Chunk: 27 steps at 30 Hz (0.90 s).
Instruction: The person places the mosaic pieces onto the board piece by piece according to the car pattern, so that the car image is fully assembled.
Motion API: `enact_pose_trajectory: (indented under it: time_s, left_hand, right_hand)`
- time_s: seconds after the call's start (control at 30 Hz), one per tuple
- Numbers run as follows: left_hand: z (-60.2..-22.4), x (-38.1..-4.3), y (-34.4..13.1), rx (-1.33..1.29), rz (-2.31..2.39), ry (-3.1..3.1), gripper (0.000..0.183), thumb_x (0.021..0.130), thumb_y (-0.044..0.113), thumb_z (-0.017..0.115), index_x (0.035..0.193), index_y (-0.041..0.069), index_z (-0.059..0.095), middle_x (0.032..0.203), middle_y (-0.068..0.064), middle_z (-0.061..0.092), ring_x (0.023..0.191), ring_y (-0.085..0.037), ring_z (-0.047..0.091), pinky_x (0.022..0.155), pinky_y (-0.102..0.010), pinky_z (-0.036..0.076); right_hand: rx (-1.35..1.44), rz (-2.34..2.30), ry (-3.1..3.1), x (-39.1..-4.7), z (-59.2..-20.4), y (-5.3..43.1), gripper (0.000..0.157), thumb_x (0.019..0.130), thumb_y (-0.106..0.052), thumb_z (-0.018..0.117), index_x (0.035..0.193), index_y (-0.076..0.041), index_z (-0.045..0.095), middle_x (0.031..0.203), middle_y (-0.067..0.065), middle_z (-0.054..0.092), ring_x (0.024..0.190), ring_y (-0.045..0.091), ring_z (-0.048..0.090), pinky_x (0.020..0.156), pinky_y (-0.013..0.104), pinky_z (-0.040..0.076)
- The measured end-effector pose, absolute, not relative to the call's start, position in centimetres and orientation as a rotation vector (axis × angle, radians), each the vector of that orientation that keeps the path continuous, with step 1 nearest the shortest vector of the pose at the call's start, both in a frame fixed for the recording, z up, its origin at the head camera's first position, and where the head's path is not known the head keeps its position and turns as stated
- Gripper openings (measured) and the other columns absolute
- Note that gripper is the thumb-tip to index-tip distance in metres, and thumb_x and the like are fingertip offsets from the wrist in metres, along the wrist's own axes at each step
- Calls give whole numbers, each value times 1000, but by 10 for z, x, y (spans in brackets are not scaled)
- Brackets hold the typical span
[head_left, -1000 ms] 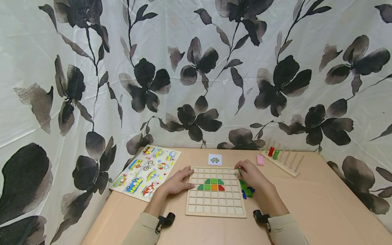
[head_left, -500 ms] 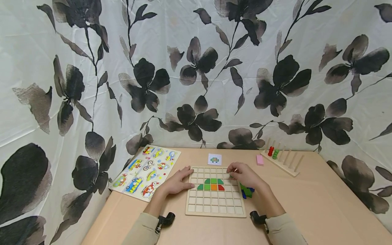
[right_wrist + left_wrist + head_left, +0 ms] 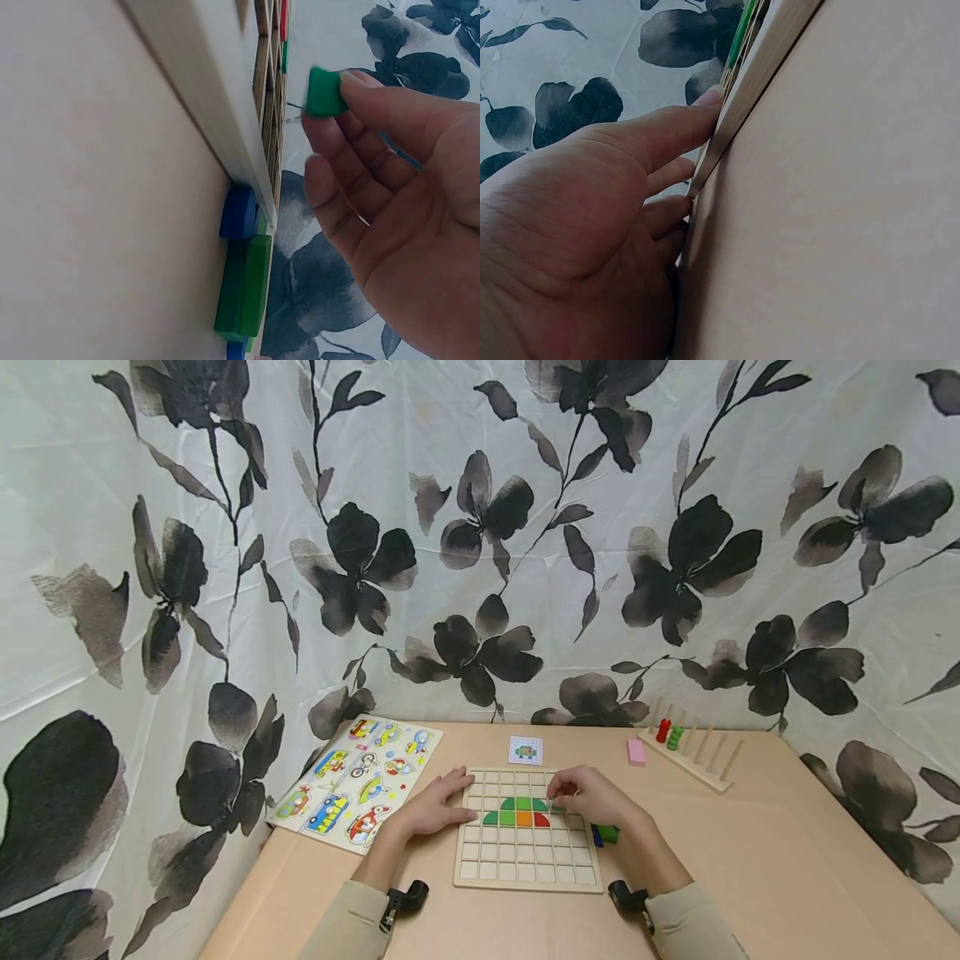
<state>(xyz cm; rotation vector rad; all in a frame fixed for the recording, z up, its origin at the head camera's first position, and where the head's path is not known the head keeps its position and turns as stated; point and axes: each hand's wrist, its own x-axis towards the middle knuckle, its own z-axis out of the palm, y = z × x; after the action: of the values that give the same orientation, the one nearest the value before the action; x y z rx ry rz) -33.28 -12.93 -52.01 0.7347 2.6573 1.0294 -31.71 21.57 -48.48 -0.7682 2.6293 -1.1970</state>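
Note:
A wooden grid board (image 3: 528, 864) lies on the table, with green, orange and red tiles (image 3: 517, 812) set in a dome shape in its middle rows. My left hand (image 3: 435, 808) rests flat against the board's left edge (image 3: 739, 112), fingers straight. My right hand (image 3: 581, 793) hovers over the board's upper right part and pinches a small green tile (image 3: 325, 91) at its fingertips. Loose green and blue tiles (image 3: 604, 835) lie beside the board's right edge, also seen in the right wrist view (image 3: 244, 289).
A small pattern card (image 3: 526, 750) lies behind the board. A vehicle puzzle board (image 3: 356, 779) sits at the left. A pink block (image 3: 637, 752) and a wooden peg rack (image 3: 693, 756) with red and green beads stand at the back right. Flowered cloth (image 3: 480, 527) hangs behind.
My right hand moved left from the board's right edge to above the coloured tiles, carrying the green tile. The left hand stayed in place.

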Motion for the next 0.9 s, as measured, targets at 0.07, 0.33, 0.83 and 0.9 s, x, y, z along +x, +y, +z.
enact_pose_trajectory:
  time_s: [0.07, 0.33, 0.83, 0.9]
  left_hand:
    - [-520, -332, -129, 729, 1026, 2657, 74, 96, 39, 73, 158, 11, 44, 172, -17, 24, 162, -36, 16, 134, -53, 7]
    - [-522, -332, -130, 745, 1024, 2662, 74, 97, 38, 73, 158, 9, 45, 172, -18, 25, 162, -37, 16, 134, -54, 9]
    - [-521, -332, -130, 740, 1020, 2659, 74, 96, 39, 73, 158, 9, 44, 172, -18, 25, 162, -36, 16, 134, -54, 9]
    - [-521, -332, -130, 737, 1016, 2660, 74, 97, 40, 73, 158, 9, 44, 172, -17, 25, 162, -36, 16, 134, -54, 8]
  right_hand:
    - [-756, -1183, 2604, -317, -486, 215, 7, 97, 0, 68, 98, -3, 74, 88, 1, 67, 82, 18, 56, 68, 23, 49]
    - [-737, -1121, 2573, -317, -488, 215, 8, 95, -1, 71, 92, -7, 75, 88, 1, 68, 84, 20, 55, 65, 23, 46]
    - [-769, -1127, 2564, -317, -488, 215, 6, 93, -2, 74, 91, -7, 77, 86, 1, 71, 78, 17, 58, 63, 22, 49]
    - [-771, -1127, 2556, -317, -488, 215, 7, 93, -2, 74, 92, -8, 78, 86, 1, 71, 77, 16, 58, 62, 22, 49]
